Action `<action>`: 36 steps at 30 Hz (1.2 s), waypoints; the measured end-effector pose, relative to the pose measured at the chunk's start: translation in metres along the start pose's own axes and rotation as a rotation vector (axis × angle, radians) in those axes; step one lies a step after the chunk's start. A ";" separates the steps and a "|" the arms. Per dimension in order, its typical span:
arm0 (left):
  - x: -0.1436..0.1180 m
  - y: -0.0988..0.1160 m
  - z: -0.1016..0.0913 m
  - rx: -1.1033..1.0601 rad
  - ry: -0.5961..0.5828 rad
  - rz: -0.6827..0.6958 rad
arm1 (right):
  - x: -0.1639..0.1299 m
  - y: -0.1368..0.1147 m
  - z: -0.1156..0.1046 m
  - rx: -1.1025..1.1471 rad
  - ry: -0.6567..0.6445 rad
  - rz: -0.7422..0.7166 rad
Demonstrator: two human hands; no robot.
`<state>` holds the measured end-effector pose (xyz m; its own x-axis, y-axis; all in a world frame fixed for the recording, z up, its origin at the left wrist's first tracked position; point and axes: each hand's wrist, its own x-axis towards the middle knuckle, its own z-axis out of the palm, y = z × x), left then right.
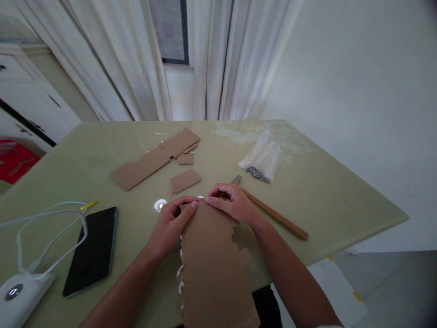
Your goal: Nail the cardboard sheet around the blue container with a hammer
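Two hands pinch the far edge of a torn cardboard strip (215,259) at 6 o'clock on the surface (324,191): left hand (170,225), right hand (232,205), fingertips together. Ragged edge may tear further; hammer (273,212) at 3 o'clock could get knocked.

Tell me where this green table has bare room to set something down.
Bare patches on the green table: the right side beyond the wooden-handled tool and clear plastic bag, and the far left corner behind the long brown cardboard strip. Crowded: the middle around both hands and the torn cardboard sheet, and near-left by the black phone.
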<state>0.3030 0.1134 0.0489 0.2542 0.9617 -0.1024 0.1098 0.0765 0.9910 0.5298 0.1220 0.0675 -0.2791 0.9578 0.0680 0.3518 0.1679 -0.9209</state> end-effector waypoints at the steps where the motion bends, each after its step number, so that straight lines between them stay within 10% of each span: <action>1: -0.001 0.000 0.000 -0.007 0.003 -0.006 | 0.000 0.000 0.000 -0.005 0.000 0.003; 12: -0.004 0.008 -0.003 -0.135 -0.007 -0.019 | -0.002 -0.005 0.002 0.112 0.029 -0.027; 26: 0.003 -0.003 -0.005 -0.034 0.001 0.066 | -0.010 -0.008 -0.018 0.442 0.085 0.307; 36: 0.014 0.004 -0.024 0.151 0.171 0.102 | -0.099 0.004 -0.043 0.328 0.070 0.459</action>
<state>0.2834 0.1332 0.0532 0.1068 0.9939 0.0261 0.2371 -0.0509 0.9702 0.5971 0.0381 0.0731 -0.0991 0.9306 -0.3525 0.1239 -0.3399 -0.9323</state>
